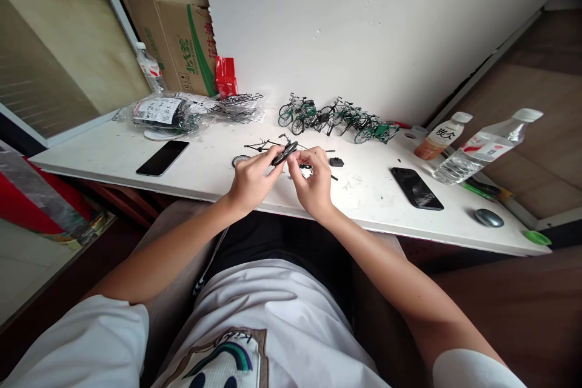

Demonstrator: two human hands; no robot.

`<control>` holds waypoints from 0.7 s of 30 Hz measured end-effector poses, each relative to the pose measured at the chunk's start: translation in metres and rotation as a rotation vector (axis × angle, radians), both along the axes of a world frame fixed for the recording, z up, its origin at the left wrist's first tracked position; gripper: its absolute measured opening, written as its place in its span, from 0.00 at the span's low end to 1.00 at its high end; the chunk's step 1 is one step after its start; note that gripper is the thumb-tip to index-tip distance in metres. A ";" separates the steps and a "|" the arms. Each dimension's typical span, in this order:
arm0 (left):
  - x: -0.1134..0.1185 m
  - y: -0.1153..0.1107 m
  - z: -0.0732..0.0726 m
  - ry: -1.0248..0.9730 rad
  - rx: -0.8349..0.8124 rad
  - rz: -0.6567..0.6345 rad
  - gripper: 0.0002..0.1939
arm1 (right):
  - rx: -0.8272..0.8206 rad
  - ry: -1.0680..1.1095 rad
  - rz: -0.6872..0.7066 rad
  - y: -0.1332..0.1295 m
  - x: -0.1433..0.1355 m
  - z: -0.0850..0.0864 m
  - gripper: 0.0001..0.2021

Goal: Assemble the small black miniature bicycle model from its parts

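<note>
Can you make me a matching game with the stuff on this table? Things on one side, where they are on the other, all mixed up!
Things:
1. small black wheel
2. tiny green bikes
3. clear water bottle
4. cardboard box

Places:
A. lying on its side at the table's right end
B. pinched between the left hand and right hand
C. standing at the back left, by the wall
D. lined up along the wall, behind the hands

Pairs: 1-B, 2-D, 3-A, 4-C

Two bare hands, left hand [251, 180] and right hand [313, 185], pinch a small black wheel [284, 153] above a white table [204, 163]; green model bicycles [336, 116] stand behind.
</note>
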State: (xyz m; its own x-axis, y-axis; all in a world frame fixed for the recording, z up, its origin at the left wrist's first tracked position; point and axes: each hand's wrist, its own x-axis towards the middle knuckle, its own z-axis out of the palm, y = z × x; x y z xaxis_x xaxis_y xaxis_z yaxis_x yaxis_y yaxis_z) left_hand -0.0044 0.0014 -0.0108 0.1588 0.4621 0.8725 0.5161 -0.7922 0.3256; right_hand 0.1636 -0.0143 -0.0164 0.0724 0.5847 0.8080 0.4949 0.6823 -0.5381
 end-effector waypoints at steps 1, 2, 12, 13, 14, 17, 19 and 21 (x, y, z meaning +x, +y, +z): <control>-0.001 0.001 0.000 0.009 0.008 0.002 0.10 | -0.053 0.041 0.036 0.000 -0.001 0.000 0.13; -0.002 0.002 -0.001 0.013 0.014 -0.002 0.11 | -0.107 0.080 0.070 0.000 -0.003 0.000 0.14; 0.005 -0.001 0.001 -0.135 -0.121 -0.098 0.09 | 0.286 -0.226 -0.093 0.009 0.014 -0.002 0.04; 0.005 -0.001 0.000 -0.149 -0.121 -0.100 0.09 | 0.324 -0.290 -0.134 0.011 0.018 -0.003 0.04; 0.006 -0.001 -0.001 -0.162 -0.119 -0.102 0.10 | 0.337 -0.344 -0.170 0.013 0.021 -0.004 0.04; 0.008 -0.002 -0.002 -0.184 -0.143 -0.125 0.09 | 0.313 -0.442 -0.238 0.017 0.027 -0.005 0.04; 0.008 -0.004 -0.002 -0.188 -0.178 -0.142 0.09 | 0.303 -0.466 -0.250 0.018 0.028 -0.006 0.04; 0.009 -0.005 -0.001 -0.186 -0.202 -0.151 0.09 | 0.317 -0.473 -0.256 0.018 0.026 -0.005 0.02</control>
